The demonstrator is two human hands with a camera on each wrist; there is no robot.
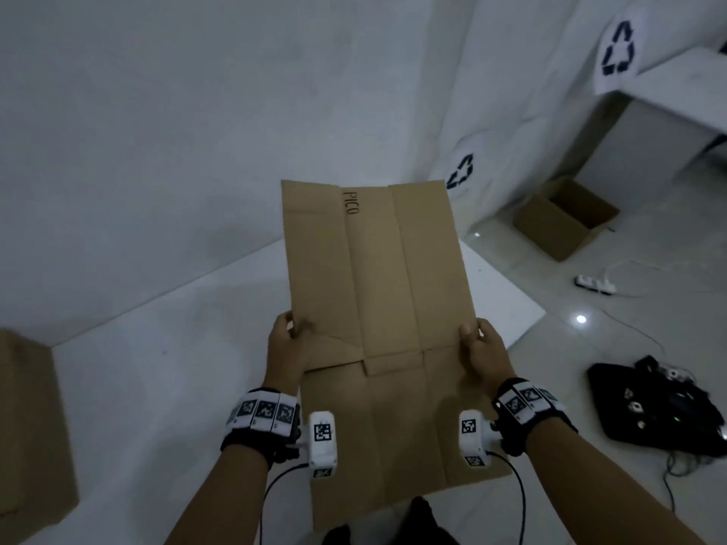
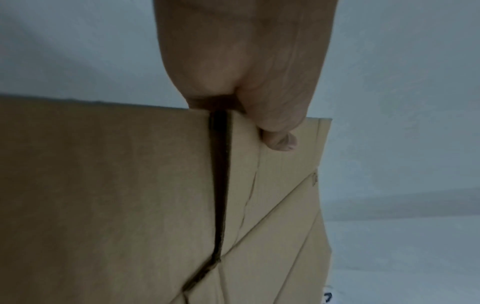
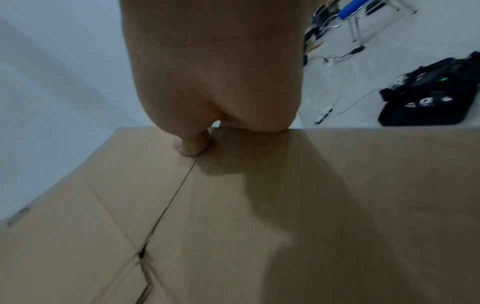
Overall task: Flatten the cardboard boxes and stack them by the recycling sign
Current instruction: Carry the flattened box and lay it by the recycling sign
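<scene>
A flattened brown cardboard box marked "PICO" hangs in the air in front of me, long side pointing away. My left hand grips its left edge, thumb on top. My right hand grips the right edge the same way, thumb on the upper face. The fingers under the cardboard are hidden. A recycling sign is on the wall low at the corner beyond the box; a second sign hangs from a white table at the upper right.
An open, unflattened cardboard box stands on the floor under the white table. Another brown box sits at the left edge. A power strip with cables and a black bag lie on the floor to the right.
</scene>
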